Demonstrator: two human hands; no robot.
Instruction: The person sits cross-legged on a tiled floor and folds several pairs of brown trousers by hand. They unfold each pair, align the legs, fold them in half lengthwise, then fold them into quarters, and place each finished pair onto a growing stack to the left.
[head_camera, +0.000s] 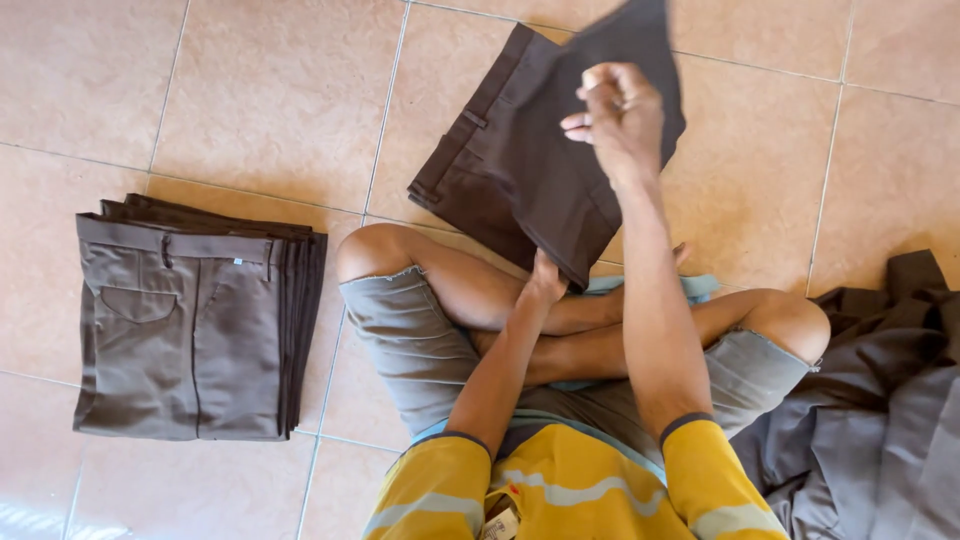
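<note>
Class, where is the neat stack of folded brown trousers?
In the head view, the stack of folded brown trousers lies on the tiled floor at the person's left, beside the bent knee.

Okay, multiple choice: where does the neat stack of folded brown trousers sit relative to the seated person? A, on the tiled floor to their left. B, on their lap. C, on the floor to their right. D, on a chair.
A: the stack of folded brown trousers lies flat on the tiled floor at the person's left.

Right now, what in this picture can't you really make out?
Head view:
- Dark brown trousers: top edge cut off by the frame; right hand covers part.
- Left hand: fingers hidden under the trousers' fold.
- Grey cloth heap: runs off the right edge.
- Folded stack: lower layers hidden, count unclear.
</note>
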